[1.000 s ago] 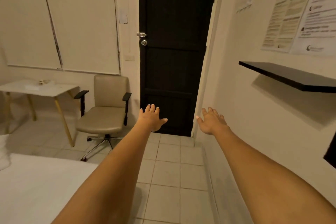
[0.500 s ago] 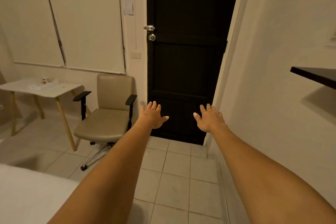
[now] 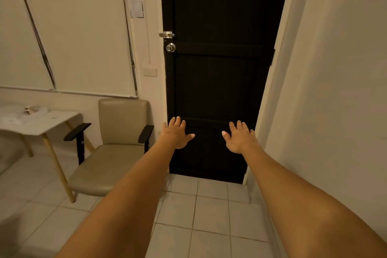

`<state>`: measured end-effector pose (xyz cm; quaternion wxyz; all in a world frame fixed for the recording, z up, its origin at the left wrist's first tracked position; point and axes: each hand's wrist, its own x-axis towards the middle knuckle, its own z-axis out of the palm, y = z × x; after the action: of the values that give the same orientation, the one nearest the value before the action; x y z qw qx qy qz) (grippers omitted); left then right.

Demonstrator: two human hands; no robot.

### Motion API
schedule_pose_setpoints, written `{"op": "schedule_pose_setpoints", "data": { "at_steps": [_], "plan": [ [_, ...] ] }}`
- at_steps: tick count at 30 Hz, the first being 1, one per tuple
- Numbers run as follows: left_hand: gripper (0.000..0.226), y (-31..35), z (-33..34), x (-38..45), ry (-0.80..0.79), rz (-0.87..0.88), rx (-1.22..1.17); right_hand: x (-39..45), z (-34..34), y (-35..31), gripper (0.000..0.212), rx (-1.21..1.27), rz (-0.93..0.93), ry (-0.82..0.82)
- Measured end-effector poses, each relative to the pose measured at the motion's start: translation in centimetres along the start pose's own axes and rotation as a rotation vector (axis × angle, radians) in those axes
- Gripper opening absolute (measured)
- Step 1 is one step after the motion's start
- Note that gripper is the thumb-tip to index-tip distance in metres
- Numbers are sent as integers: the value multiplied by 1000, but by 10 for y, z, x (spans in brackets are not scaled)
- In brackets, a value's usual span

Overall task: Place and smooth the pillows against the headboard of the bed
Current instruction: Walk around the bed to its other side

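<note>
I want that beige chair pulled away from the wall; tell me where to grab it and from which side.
Take the chair by its two black armrests, coming from the front, where the seat faces the room. They stick out forward on both sides of the seat, giving each hand a bar to close on. The table leg stands close on its left, so pull straight out. Both hands, left and right, are open and empty.

Door point(image 3: 219, 69) at centre, closed, with a latch point(image 3: 167, 34) directly above a knob point(image 3: 170, 47) on its left edge. Light switch point(image 3: 150, 72) on the wall just left of the door. Armchair point(image 3: 113, 148) left of the door, against the wall; table point(image 3: 41, 123) further left, its corner beside the chair's arm. Tiled floor point(image 3: 209, 216) in front. Left hand point(image 3: 176, 135) and right hand point(image 3: 240, 138) extended side by side, apart, before the door's lower part
</note>
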<state>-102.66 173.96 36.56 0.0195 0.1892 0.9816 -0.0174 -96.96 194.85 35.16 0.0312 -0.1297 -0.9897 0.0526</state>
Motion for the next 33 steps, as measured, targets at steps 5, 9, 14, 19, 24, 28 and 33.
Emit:
{"op": "schedule_pose_setpoints", "data": {
  "at_steps": [5,9,14,19,24,28,33],
  "plan": [
    [75,-37,7,53,-23,-56,-11,67,7,-30,63,-7,-22,-36],
    [76,-70,15,94,-37,-118,-30,126,19,-58,64,-21,-70,-65],
    [75,-123,19,146,-51,-230,-64,211,29,-104,64,-22,-215,-93],
    [75,-181,24,189,-84,-427,-78,295,36,-164,63,-24,-342,-108],
    [75,-249,35,194,-90,-614,-71,348,50,-240,63,-23,-494,-119],
    [75,-314,40,187,-71,-744,-79,373,66,-315,65,-13,-633,-124],
    [76,-401,39,178,-76,-865,-86,394,81,-423,65,17,-756,-138]
  ]
}}
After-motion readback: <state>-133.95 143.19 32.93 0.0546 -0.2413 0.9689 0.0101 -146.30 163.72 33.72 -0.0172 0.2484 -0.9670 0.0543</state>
